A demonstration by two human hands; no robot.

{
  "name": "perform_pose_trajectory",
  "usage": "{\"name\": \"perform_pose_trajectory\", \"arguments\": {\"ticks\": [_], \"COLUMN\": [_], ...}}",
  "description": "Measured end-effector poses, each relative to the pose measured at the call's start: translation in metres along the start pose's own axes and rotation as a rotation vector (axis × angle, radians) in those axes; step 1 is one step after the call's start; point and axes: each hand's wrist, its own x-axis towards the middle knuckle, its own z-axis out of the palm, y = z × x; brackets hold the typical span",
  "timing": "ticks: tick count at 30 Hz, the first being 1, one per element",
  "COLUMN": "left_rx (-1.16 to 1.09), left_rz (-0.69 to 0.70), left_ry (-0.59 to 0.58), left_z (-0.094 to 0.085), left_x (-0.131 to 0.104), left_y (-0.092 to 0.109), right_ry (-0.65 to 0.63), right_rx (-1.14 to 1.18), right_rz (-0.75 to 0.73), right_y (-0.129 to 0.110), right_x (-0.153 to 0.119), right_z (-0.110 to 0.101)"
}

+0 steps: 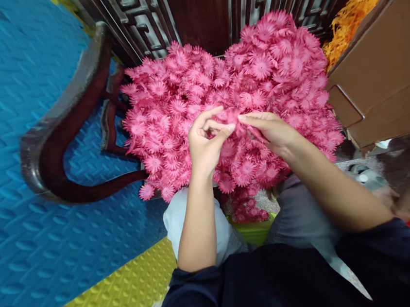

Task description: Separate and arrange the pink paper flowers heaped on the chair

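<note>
- Blue mat (pixel 33 230) at left of frame, carved wood (pixel 199 12) along top.
- Pink heap (pixel 216 86) across centre.
- Right hand (pixel 271 129): fingers pinching blurred flower (pixel 233 115), mid-frame.
- Left hand (pixel 204 146) just beside, grip unclear.

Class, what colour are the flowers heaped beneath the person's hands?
The flowers are pink; the head view, the only one, shows them best.

Flowers (pixel 228 92), clock centre: matt, plastic-looking surface noted.
Chair arm (pixel 40 161), 9 o'clock: wood, glossy finish observed.
Floor mat (pixel 5 272), 8 o'clock: raised texture, slight sheen recorded.
Carton (pixel 385 56), 2 o'clock: matt cardboard seen.
</note>
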Motion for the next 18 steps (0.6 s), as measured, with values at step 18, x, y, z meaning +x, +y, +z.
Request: {"name": "perform_pose_trajectory", "arguments": {"ticks": [18], "left_rx": [0.369], "left_rz": [0.029], "left_ry": [0.292], "left_z": [-0.015], "left_x": [0.007], "left_y": [-0.012], "right_ry": [0.468], "right_rx": [-0.318], "right_rz": [-0.427], "right_y": [0.008], "right_x": [0.04], "right_z": [-0.028]}}
